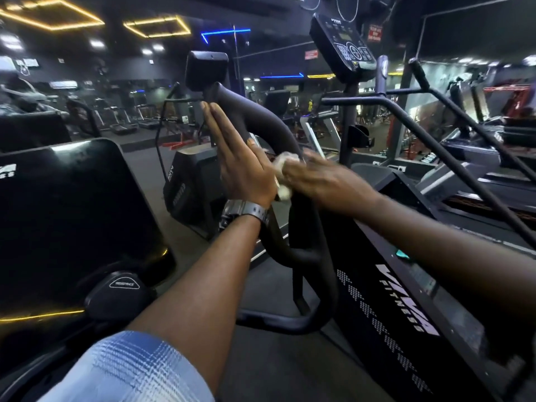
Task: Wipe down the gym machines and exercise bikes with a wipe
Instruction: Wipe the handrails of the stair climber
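A black curved handlebar (261,117) of an exercise bike rises in the middle of the view, topped by a small dark console (206,70). My left hand (240,161), wearing a wristwatch, lies flat with straight fingers against the left side of the handlebar. My right hand (316,178) is blurred and grips a crumpled white wipe (282,169) pressed onto the handlebar's right side, right beside my left hand. Most of the wipe is hidden under my fingers.
The bike's glossy black shroud (66,216) with a resistance knob (124,284) fills the lower left. A black stair machine (406,314) with a console (345,44) and rails (452,158) stands close on the right. Treadmills line the background.
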Action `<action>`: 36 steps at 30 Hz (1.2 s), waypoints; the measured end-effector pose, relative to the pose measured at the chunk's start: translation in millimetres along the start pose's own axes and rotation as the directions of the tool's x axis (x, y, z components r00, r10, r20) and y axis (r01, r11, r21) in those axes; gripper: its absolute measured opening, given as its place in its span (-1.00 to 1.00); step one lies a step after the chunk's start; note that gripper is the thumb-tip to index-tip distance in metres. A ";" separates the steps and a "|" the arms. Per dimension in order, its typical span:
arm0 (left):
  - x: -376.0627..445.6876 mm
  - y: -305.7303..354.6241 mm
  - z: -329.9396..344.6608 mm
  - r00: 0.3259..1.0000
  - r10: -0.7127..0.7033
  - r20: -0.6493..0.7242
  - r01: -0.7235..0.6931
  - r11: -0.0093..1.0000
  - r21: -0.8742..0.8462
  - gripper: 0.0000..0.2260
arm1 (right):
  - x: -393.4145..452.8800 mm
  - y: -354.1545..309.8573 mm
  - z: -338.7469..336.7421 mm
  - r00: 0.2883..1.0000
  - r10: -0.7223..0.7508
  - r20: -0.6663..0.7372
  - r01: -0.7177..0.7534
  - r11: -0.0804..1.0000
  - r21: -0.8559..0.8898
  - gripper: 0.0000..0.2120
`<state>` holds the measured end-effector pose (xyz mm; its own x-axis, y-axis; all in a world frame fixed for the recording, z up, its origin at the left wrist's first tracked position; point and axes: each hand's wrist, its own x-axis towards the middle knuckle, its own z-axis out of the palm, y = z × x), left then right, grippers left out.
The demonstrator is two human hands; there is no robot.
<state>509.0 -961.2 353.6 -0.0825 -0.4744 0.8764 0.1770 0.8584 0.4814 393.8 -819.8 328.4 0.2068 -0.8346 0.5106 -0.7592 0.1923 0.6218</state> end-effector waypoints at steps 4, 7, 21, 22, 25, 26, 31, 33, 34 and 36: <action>0.9 0.8 -1.9 1.000 0.006 0.000 -0.006 1.000 0.031 -0.42 | 22.1 -1.8 -5.9 0.998 0.048 -0.039 -0.049 0.998 -0.036 -0.63; -1.6 1.4 -3.7 1.000 0.018 -0.003 -0.018 0.999 0.031 -0.44 | -40.1 -53.2 0.7 0.997 -0.073 0.019 0.072 0.996 0.050 -0.65; -94.9 3.2 -40.7 0.862 -0.425 0.277 0.449 0.893 -0.026 -0.38 | -80.0 -87.3 0.6 0.995 0.084 0.051 -0.096 0.935 0.342 -0.74; -102.7 0.4 -42.3 0.839 -0.467 0.279 0.500 0.864 -0.060 -0.38 | -73.2 -84.7 -2.8 0.989 0.131 0.062 -0.145 0.912 0.384 -0.72; -121.9 -5.6 -45.0 0.782 -0.553 0.288 0.601 0.792 -0.108 -0.39 | -26.6 -61.3 -14.3 0.922 0.387 -0.017 -0.348 0.847 0.403 -0.78; -126.1 -7.0 -46.1 0.763 -0.573 0.300 0.625 0.772 -0.116 -0.42 | -17.6 -55.9 -17.1 0.880 0.473 -0.042 -0.414 0.807 0.421 -0.83; -140.1 -4.6 -59.1 0.694 -0.625 0.358 0.712 0.670 -0.210 -0.68 | -83.2 -119.2 -2.9 0.845 0.531 0.059 -0.485 0.718 0.499 -0.75; -148.2 -4.5 -62.7 0.676 -0.629 0.384 0.729 0.647 -0.224 -0.71 | -101.8 -129.8 -5.3 0.813 0.573 0.102 -0.524 0.644 0.558 -0.70; -151.6 -4.8 -62.9 0.670 -0.631 0.392 0.735 0.639 -0.228 -0.71 | -94.2 -122.9 -6.7 0.785 0.611 0.098 -0.551 0.617 0.562 -0.70; -158.0 -3.7 -60.3 0.654 -0.642 0.401 0.748 0.628 -0.215 -0.75 | -67.2 -98.6 -10.6 0.685 0.728 0.039 -0.625 0.559 0.545 -0.77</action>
<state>580.5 -901.2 212.6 -0.5610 -0.7828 0.2693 0.2603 0.1420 0.9550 461.3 -777.2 239.1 -0.4348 -0.4514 0.7793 -0.8899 0.3479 -0.2950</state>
